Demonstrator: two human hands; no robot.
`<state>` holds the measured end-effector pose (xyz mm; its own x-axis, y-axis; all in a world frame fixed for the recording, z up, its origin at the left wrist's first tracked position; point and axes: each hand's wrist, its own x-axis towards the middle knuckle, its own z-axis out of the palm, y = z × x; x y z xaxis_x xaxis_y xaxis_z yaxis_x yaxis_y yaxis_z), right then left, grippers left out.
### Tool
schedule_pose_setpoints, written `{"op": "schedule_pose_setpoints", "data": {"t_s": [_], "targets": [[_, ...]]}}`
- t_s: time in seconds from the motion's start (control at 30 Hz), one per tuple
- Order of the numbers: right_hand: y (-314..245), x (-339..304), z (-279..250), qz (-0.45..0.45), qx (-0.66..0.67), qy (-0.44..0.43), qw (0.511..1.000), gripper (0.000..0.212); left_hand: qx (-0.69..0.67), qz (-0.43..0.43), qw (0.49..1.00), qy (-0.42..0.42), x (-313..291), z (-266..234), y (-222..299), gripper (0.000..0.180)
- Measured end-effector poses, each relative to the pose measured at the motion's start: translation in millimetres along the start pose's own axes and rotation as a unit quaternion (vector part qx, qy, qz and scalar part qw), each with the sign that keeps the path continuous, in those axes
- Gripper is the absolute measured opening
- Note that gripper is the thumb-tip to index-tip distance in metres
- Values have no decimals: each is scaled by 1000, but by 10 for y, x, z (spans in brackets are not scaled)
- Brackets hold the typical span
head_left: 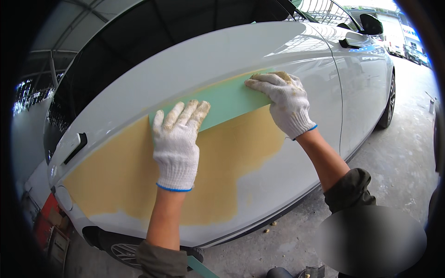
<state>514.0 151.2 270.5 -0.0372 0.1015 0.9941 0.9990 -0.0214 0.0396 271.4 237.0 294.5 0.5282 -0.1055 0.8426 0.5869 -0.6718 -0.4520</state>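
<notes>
A long, flat green sheet (229,103) lies slanted across the side of a white car, over the top of a tan, filler-like patch (208,162). My left hand (177,143), in a white knitted glove with stained fingertips, holds the sheet's left end against the panel, fingers spread over its face. At the far right end my right hand (286,99), gloved alike, holds the sheet with its fingers bent over the upper edge. Its thumb is hidden. Both palms press toward the car; what is under the sheet cannot be seen.
White door handles (74,147) stick out from the panel, and a dark side mirror (371,24) sits at upper right. A wheel (124,252) shows below left. Another green strip (201,267) and small lumps (273,223) are low down. Grey concrete floor (398,157) extends right.
</notes>
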Motion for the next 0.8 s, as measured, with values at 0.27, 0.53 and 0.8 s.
{"op": "schedule_pose_setpoints", "data": {"t_s": [0.27,0.53,0.8], "targets": [[9,-268,92,-5,4,10,1000,33,11,4,1000,9,-198,120,116,47],[-34,-956,147,0,16,22,1000,39,-2,-16,999,30,-902,473,411,38],[-124,-1861,104,49,37,-31,998,41,-64,-47,997,15,-1651,671,875,38]]}}
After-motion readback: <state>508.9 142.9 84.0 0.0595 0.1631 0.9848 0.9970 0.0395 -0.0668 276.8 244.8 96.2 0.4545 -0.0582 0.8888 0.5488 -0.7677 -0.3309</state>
